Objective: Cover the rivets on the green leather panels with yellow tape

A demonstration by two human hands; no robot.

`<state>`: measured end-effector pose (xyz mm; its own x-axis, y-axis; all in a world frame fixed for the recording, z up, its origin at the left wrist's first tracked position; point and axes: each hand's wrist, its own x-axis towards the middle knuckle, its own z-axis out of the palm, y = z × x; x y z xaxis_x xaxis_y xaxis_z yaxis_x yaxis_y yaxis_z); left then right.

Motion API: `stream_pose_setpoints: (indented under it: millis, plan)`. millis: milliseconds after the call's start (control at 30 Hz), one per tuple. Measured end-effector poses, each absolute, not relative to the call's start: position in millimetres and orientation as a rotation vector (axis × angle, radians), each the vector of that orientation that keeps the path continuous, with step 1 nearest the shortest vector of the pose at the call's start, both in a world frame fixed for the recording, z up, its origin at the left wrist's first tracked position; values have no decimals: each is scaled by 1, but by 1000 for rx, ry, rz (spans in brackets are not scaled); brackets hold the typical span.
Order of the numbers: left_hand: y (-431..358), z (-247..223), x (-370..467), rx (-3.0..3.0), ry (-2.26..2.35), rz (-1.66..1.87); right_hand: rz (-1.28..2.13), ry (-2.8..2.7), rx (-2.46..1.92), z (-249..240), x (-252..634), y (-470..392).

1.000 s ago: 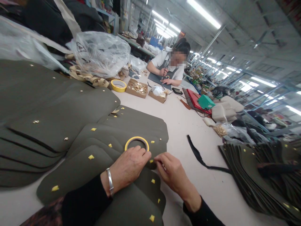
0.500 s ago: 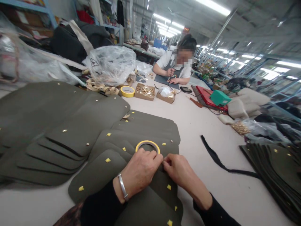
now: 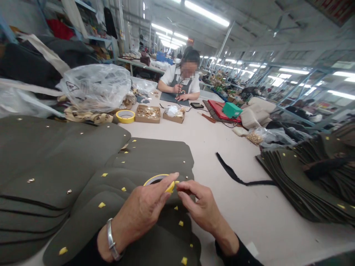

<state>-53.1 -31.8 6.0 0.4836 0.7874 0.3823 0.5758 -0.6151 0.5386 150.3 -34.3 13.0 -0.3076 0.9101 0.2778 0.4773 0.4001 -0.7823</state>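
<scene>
My left hand (image 3: 141,205), with a silver bangle at the wrist, holds a roll of yellow tape (image 3: 155,179) between its thumb and straightened fingers. Part of the roll is hidden behind that hand. Just to the right, my right hand (image 3: 201,207) pinches a small bit of yellow tape (image 3: 177,182) between thumb and forefinger, close to the roll's edge. Beneath both hands lie overlapping dark olive flat panels (image 3: 158,151), dotted with small yellow tape pieces and a few metal studs.
More olive panels (image 3: 69,155) spread out at left, and a stack (image 3: 302,184) lies at right. A black strip (image 3: 235,177) rests on the table. Farther back are another tape roll (image 3: 125,121), boxes of metal parts (image 3: 148,120), a plastic bag (image 3: 95,88) and a seated co-worker (image 3: 169,79).
My left fingers have straightened from a curled grip around the tape roll. My right hand has drawn slightly away from the roll, with a small tape bit at its fingertips. The view has turned right.
</scene>
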Motion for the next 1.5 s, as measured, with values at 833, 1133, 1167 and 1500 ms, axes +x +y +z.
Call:
stream_pose_setpoints:
  millis: [833,1133,1167,1500]
  plan:
    - [-56,19,-7,2621,1195,898,1091,-1345,-1382,2,163,-45]
    - [-38,-15,-17,2589,1411,314,1353,-1422,-1612,-25,203,-39]
    - [-38,-16,-16,2582,1408,293,1326,-1492,-1630,-25,202,-41]
    - [-37,-21,-17,2548,1406,261,886,-2078,-1612,-11,183,-37]
